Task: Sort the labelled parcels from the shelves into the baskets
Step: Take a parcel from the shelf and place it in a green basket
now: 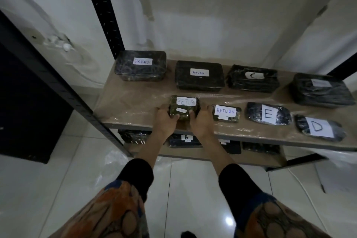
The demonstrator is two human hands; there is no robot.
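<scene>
At centre frame, left hand [165,120] and right hand [201,121] curl fingers around a RETURN parcel [184,106] on the shelf [135,102]; pickup under way, matching basket required next.

The upper shelf [135,102] carries eight wrapped parcels: four along its back edge, four along its front edge. Four are RETURN parcels [142,65]; there is one C parcel [253,79], one E parcel [268,114], one D parcel [319,128], and one blurred-label parcel [321,92] at the back right corner. The lower shelf [193,156] shows four parcels, partly hidden, one of them a B parcel [185,140].
</scene>
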